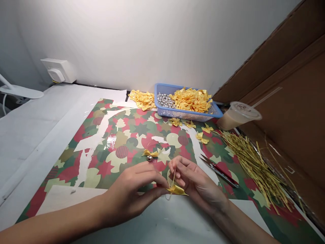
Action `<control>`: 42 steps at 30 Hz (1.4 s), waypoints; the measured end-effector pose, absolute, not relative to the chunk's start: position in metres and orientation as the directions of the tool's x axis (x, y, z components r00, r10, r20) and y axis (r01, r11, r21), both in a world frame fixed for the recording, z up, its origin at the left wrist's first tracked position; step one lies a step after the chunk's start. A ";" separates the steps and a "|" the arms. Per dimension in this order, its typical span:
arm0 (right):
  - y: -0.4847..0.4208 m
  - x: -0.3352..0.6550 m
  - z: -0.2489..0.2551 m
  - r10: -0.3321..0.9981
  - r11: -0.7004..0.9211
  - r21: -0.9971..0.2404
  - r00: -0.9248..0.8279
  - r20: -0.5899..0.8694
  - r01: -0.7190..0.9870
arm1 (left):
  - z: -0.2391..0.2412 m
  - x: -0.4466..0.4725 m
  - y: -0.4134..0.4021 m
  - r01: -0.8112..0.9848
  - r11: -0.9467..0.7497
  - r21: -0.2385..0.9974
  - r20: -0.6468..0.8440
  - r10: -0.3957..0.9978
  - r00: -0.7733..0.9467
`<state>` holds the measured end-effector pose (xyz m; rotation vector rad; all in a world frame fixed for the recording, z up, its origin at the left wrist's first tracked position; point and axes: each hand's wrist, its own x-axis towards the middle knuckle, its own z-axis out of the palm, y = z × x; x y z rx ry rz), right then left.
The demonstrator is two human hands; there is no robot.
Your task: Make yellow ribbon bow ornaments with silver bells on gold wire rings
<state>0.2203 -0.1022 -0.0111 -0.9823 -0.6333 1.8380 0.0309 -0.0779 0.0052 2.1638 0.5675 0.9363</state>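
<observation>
Pinching a yellow ribbon bow (178, 190) tight in the grip of the left hand (132, 195), above the near edge of the wrapping paper (122, 135) on the table (38, 135); nipping a gold wire (174, 177), upright from the bow, in the closed grip of the right hand (196, 183).

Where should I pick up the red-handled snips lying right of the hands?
Probably grip the red-handled metal snips at their red middle, coming from above on the right: they lie flat on the patterned paper, pointed tips up-left, close beside the right hand.
</observation>
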 end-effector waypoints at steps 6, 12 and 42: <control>-0.096 0.222 -0.011 0.892 -0.440 -0.725 -0.165 -0.421 -0.529 | 0.004 0.029 -0.076 0.153 -0.655 0.740 0.439 0.643 0.627; -0.091 0.228 -0.010 0.907 -0.341 -0.767 0.026 -0.421 -0.544 | 0.006 0.030 -0.075 0.111 -0.555 0.825 0.372 0.679 0.633; -0.075 0.246 -0.016 0.903 -0.091 -0.918 0.357 -0.240 -0.386 | 0.009 0.029 -0.074 0.139 -0.251 0.958 0.093 0.729 0.678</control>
